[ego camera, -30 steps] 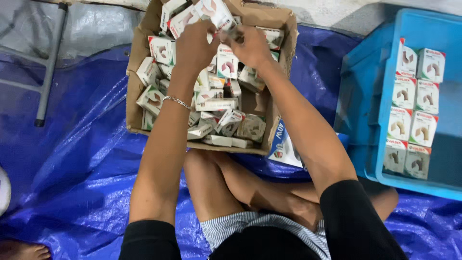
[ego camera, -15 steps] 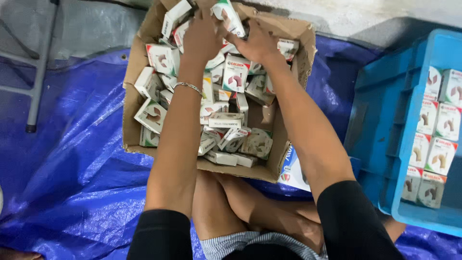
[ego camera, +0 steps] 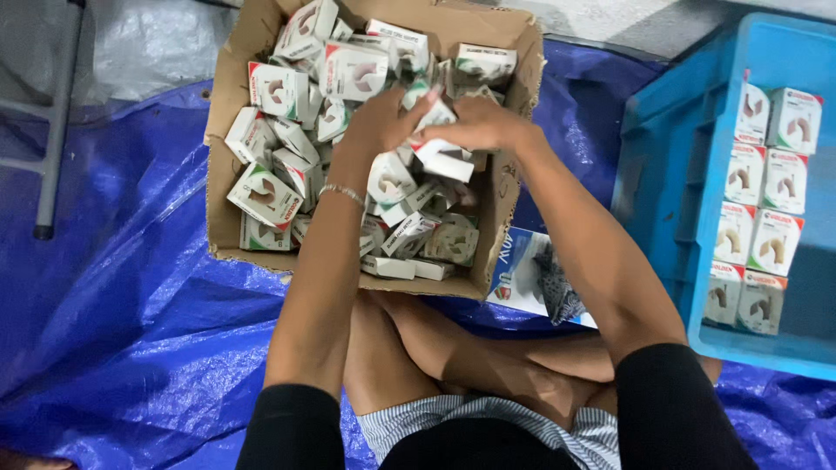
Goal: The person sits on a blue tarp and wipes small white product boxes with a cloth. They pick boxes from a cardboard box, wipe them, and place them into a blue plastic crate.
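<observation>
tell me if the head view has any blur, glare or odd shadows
Head view: even, soft light, no hard shadows; mild sheen on the blue tarp; both hands and the small box they hold are slightly motion-blurred; crate edges bend a little near the frame border.

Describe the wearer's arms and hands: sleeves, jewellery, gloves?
Both hands are bare, no gloves: left hand, right hand. Short black sleeves end above the elbows. A thin silver chain bracelet circles the left wrist. No watch or rings are visible.
</observation>
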